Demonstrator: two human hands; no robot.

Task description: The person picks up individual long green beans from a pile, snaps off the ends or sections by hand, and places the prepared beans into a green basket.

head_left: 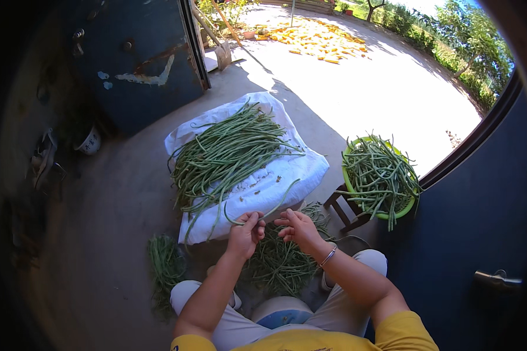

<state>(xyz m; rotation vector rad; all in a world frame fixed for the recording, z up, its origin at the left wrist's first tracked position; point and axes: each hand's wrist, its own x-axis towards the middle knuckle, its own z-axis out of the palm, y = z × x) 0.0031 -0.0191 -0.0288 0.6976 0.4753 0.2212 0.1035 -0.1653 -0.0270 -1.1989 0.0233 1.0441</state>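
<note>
My left hand (pixel 247 233) pinches a long green bean (pixel 284 198) at the near edge of a white cloth (pixel 263 199). One end of the bean curls up to the left of the hand; the other reaches up to the right over the cloth. My right hand (pixel 301 230) is just beside it, fingers loosely bent and apart, with nothing visible in them. A large heap of long beans (pixel 228 149) covers the far left of the cloth. Below my hands, another pile of beans (pixel 284 260) lies on the floor between my legs, partly hidden by my arms.
A green basin (pixel 413 207) full of beans stands on a dark wooden stool (pixel 348 210) to the right. A smaller bean bundle (pixel 165 263) lies on the floor at left. Dark doors (pixel 140 58) flank the opening. Orange cobs (pixel 319 38) spread across the sunlit yard.
</note>
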